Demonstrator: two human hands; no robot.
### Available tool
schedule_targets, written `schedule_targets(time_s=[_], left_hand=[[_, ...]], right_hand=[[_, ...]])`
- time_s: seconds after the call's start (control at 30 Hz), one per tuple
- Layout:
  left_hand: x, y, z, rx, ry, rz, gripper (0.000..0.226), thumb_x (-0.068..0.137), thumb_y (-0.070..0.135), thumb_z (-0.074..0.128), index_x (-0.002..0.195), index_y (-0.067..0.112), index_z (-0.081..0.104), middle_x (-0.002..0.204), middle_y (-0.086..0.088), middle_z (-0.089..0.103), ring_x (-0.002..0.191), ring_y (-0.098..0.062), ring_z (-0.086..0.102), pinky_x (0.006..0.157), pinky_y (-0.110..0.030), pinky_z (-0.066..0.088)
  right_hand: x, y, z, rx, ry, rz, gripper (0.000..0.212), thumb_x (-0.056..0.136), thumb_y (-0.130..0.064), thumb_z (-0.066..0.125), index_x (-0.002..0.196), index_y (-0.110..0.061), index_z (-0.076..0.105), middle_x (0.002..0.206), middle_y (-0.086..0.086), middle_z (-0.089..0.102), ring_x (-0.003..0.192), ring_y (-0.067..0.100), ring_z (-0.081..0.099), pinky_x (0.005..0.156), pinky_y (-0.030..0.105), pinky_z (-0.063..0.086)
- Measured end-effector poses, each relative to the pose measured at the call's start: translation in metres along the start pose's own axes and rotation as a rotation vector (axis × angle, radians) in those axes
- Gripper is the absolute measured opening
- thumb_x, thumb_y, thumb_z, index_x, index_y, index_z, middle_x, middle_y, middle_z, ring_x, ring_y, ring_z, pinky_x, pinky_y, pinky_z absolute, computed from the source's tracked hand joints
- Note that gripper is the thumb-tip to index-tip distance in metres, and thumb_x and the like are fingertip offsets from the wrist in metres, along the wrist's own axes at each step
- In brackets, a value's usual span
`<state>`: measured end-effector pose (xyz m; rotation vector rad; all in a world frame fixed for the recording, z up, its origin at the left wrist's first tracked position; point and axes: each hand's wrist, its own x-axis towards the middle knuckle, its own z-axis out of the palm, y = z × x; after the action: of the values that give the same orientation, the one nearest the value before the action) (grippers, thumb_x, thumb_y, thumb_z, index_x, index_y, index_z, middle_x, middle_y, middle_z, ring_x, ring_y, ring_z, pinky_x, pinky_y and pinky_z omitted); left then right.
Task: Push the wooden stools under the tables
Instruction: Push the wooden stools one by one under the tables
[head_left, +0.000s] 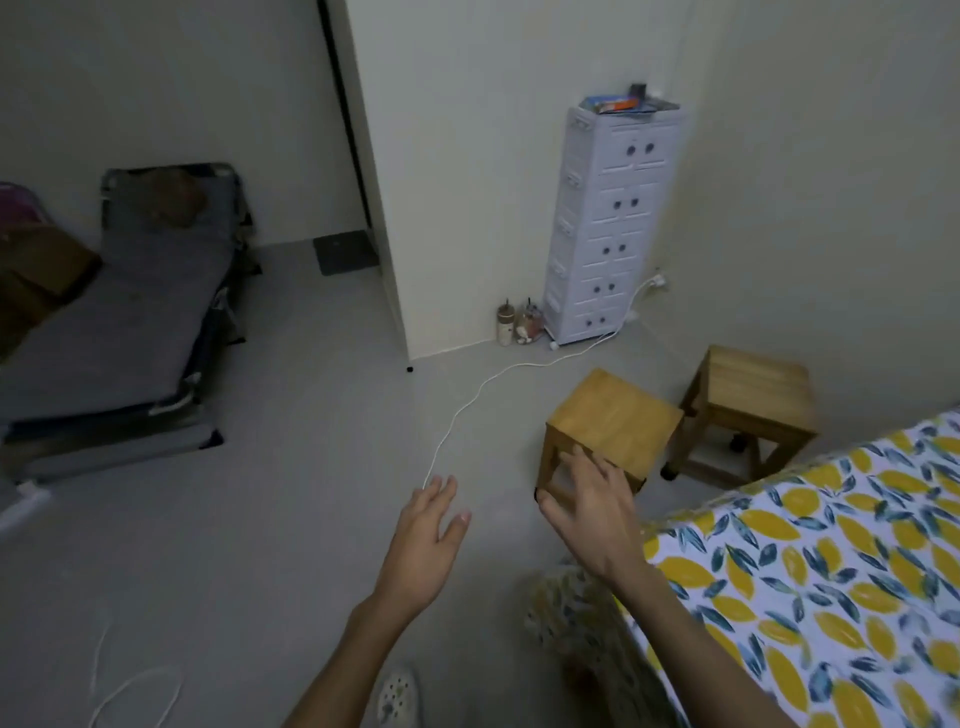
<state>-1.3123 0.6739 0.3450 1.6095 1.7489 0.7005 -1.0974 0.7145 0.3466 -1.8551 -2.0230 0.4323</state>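
A person's empty, spread right hand (589, 506) reaches for the nearer wooden stool (613, 415) beside the lemon-print table edge (727, 512), left hand (431, 530) open and empty; gripping and pushing likely follow.

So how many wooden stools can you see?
2. The nearer stool is by the right hand; the farther stool stands beside it near the wall. The table may hide others.

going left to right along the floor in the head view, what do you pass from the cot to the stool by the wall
grey folding cot → dark floor mat → left hand → two small bottles → right hand, reaching toward the nearer wooden stool → farther wooden stool
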Motion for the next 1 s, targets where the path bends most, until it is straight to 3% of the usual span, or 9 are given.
schedule_targets(time_s=[0.37,0.57,0.7,0.83,1.0], left_hand=[[0.278,0.004,-0.072,0.090,-0.345,0.281,0.055,0.098,0.037,0.042,0.149,0.022,0.028,0.158,0.003,0.019,0.147,-0.013,0.008,0.118,-0.029,0.008],[0.433,0.023,-0.041,0.182,-0.481,0.398,0.054,0.099,0.035,0.042,0.149,0.019,0.027,0.158,0.002,0.020,0.147,-0.015,0.012,0.120,-0.035,0.005],[0.544,0.052,-0.018,0.304,-0.534,0.469,0.055,0.099,0.035,0.040,0.150,0.020,0.024,0.159,0.002,0.019,0.147,-0.017,0.012,0.118,-0.042,0.000],[0.640,0.093,0.001,0.295,-0.580,0.542,0.055,0.098,0.033,0.044,0.149,0.019,0.027,0.158,-0.002,0.022,0.147,-0.021,0.014,0.120,-0.046,0.008],[0.729,0.135,0.044,0.275,-0.676,0.615,0.055,0.097,0.031,0.049,0.147,0.017,0.032,0.157,-0.005,0.024,0.147,-0.025,0.015,0.120,-0.043,0.011]], right_hand=[[0.195,-0.016,0.014,-0.066,0.152,0.335,0.063,0.090,-0.051,0.047,0.140,-0.014,0.043,0.153,0.011,0.037,0.142,0.033,0.027,0.116,0.051,0.022],[0.307,0.021,0.025,-0.089,0.170,0.506,0.064,0.093,-0.052,0.047,0.144,-0.017,0.036,0.157,0.008,0.029,0.145,0.029,0.019,0.118,0.048,0.016],[0.389,0.059,0.013,-0.117,0.176,0.583,0.072,0.087,-0.063,0.031,0.143,-0.018,0.037,0.157,0.007,0.029,0.145,0.028,0.021,0.118,0.048,0.018],[0.461,0.084,-0.003,-0.093,0.205,0.659,0.066,0.093,-0.055,0.042,0.147,-0.019,0.032,0.159,0.006,0.025,0.147,0.026,0.015,0.119,0.046,0.013],[0.532,0.113,-0.010,-0.055,0.254,0.781,0.066,0.093,-0.055,0.043,0.147,-0.020,0.031,0.160,0.004,0.022,0.148,0.024,0.012,0.119,0.044,0.010]])
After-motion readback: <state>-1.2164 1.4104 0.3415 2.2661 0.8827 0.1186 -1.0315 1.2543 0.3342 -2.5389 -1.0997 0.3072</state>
